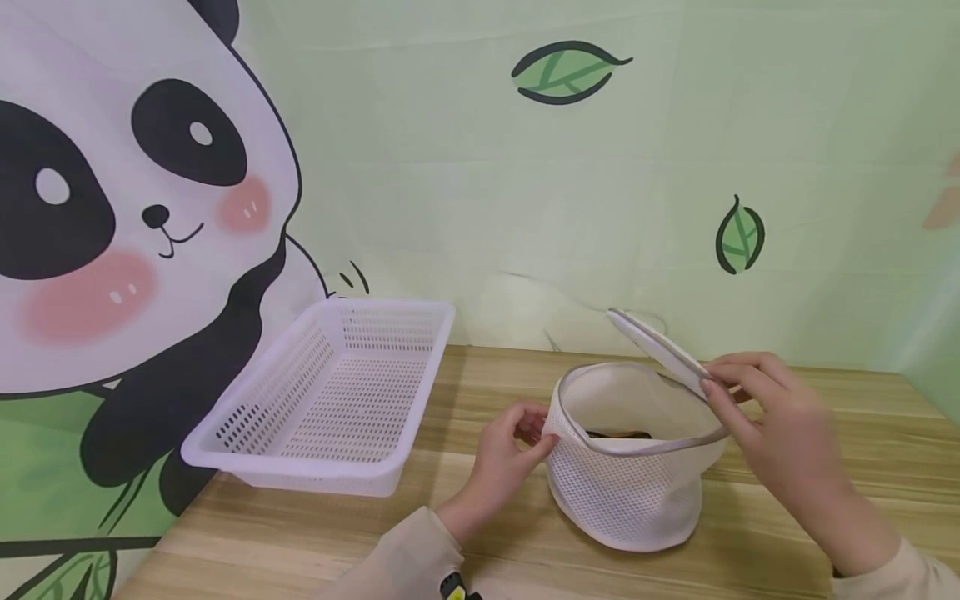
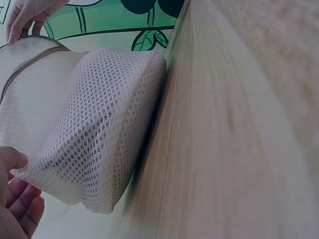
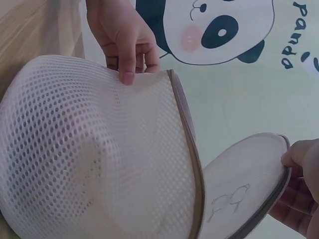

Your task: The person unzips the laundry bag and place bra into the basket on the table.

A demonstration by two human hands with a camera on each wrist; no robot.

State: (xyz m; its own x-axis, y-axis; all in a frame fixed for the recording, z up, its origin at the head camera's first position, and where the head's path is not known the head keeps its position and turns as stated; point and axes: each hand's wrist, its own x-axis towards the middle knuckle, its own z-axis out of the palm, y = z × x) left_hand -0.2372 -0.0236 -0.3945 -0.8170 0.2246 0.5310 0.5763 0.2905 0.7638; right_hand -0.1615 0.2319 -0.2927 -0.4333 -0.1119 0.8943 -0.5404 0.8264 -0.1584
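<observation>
A round white mesh laundry bag (image 1: 626, 492) with a grey zipper rim stands on the table, its top unzipped. My left hand (image 1: 502, 454) pinches the bag's left side just below the rim, thumb at the front. On the other side, my right hand (image 1: 780, 425) pinches the edge of the bag's round lid (image 1: 660, 346), which is tilted up from the opening. Stitched marks show on the lid (image 3: 234, 194) in the right wrist view. Inside the bag lies something dark with an orange part (image 1: 626, 434), mostly hidden by the front wall.
To the left stands a white perforated plastic basket (image 1: 300, 473) with nothing in it. The wood-grain table (image 1: 480, 375) runs back to a green cloth backdrop (image 1: 450, 167) printed with a panda and leaves.
</observation>
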